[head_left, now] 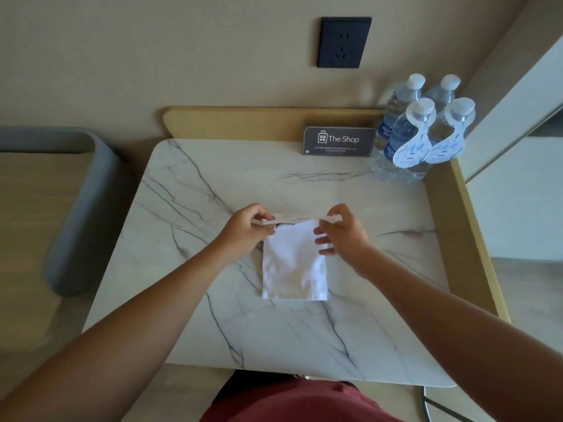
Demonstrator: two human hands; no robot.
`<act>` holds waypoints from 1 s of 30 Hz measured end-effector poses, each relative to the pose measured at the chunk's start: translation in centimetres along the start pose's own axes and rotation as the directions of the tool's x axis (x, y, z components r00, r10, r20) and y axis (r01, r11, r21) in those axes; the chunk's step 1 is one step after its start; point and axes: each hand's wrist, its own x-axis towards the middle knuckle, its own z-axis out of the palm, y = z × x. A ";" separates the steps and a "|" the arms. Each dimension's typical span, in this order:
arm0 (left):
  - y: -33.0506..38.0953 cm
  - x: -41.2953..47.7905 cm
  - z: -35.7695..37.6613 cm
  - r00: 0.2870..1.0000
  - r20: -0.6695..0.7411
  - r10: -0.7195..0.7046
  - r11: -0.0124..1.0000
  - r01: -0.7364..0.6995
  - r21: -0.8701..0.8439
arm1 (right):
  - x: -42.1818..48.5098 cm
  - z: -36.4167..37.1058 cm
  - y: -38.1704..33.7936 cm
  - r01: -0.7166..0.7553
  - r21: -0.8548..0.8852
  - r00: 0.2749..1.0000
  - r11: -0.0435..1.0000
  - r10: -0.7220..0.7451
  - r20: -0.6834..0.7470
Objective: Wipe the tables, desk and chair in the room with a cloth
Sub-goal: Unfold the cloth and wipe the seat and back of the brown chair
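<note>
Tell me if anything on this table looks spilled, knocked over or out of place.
Nothing stands out. The water bottles stand upright in the far right corner, the sign card stands at the back rim, and no spill shows on the table. The left hand and right hand pinch the top edge of the cloth.

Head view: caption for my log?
Left hand and right hand pinch the white cloth by its far edge on the marble table.

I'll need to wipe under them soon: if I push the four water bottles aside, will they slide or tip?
Probably slide if pushed low: the water bottles look full, so fairly heavy, and the marble table looks smooth. Pushed near the caps, such tall, narrow shapes may tip. The paper neck tags hang loose and could slip off.
</note>
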 end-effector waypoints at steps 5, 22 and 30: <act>-4.0 -4.6 0.6 0.994 0.109 0.000 0.999 -0.004 0.032 | -3.8 -0.5 5.5 0.032 -0.142 0.997 0.989 -0.021 0.078; -7.3 -3.1 2.9 0.989 -0.143 0.043 0.967 -0.005 0.256 | -3.0 1.6 5.9 -0.185 -0.140 0.970 0.973 0.157 -0.188; -5.2 0.2 2.8 0.977 0.084 -0.198 0.932 0.161 0.324 | -1.3 2.0 3.5 -0.257 0.006 0.966 0.966 0.257 -0.024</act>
